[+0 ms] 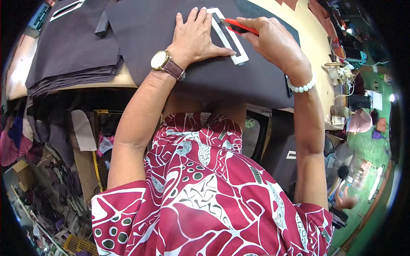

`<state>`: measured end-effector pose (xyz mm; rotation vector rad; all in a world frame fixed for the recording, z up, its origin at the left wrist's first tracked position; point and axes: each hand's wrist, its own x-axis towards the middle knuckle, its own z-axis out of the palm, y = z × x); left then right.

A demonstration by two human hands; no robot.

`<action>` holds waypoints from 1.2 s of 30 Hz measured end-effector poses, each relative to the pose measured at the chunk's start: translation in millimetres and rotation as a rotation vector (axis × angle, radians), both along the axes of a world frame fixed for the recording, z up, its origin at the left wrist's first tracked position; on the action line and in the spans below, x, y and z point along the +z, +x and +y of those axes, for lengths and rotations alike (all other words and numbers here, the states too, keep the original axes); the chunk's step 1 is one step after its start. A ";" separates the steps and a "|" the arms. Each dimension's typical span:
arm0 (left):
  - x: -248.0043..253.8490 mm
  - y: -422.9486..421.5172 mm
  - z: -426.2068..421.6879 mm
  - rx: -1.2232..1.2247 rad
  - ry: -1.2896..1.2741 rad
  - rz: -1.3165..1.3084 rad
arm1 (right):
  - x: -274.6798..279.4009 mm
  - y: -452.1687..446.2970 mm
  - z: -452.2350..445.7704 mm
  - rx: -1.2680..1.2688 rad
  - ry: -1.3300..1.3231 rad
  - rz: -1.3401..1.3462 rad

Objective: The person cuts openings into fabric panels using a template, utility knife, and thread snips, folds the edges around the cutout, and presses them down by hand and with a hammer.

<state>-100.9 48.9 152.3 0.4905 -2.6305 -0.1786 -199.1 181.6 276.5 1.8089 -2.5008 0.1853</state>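
My left hand [194,37] lies spread on a dark brown sheet [153,21] of fabric or leather. Its thumb and fingertips touch a white rectangular frame [241,59], which looks like a template with a long slot in it. My right hand [275,42] grips a red utility knife [239,26] from the right, its tip over the frame's slot near the far end. Whether the blade touches the sheet cannot be made out. A watch [160,59] is on my left wrist, and a pale bead bracelet [301,88] on my right.
To the left is a stack of dark sheets [72,47], with a dark block [101,24] near its right edge. Another white frame [66,9] rests at the far left. Scraps [55,153] fill the space below the table's left side. A person [345,197] is at far right.
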 end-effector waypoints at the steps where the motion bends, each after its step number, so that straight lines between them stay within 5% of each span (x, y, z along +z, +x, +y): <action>1: -0.6 -0.1 -0.8 -0.002 -0.003 0.006 | -1.3 -0.6 4.0 0.023 -0.014 0.020; 18: 23.4 9.3 2.2 -0.041 0.069 -0.052 | 10.6 44.9 73.3 -0.240 0.091 -0.186; 24: 29.7 8.7 -0.9 -0.034 0.162 -0.064 | -4.1 16.5 85.4 -0.090 -0.120 -0.335; 25: 31.7 8.2 -6.3 -0.016 0.254 0.071 | 16.6 16.7 83.1 -0.435 0.075 -0.617; 26: 30.5 7.3 -16.8 -0.004 0.346 0.211 | 14.0 6.9 89.3 -0.508 -0.064 -0.632; 28: 15.1 7.0 -51.6 0.167 -0.009 0.260 | -11.0 -33.5 116.9 -0.649 -0.335 -0.657; 31: 5.6 19.7 -93.3 0.366 0.029 -0.021 | -55.5 -85.3 157.8 -0.658 -0.498 -0.140; 33: -26.3 22.3 -114.1 0.385 0.044 -0.147 | -72.2 -89.8 168.3 -0.744 -0.490 -0.121; 36: -28.4 29.0 -112.3 0.278 -0.050 0.049 | -93.4 -87.6 167.9 -0.768 -0.468 0.070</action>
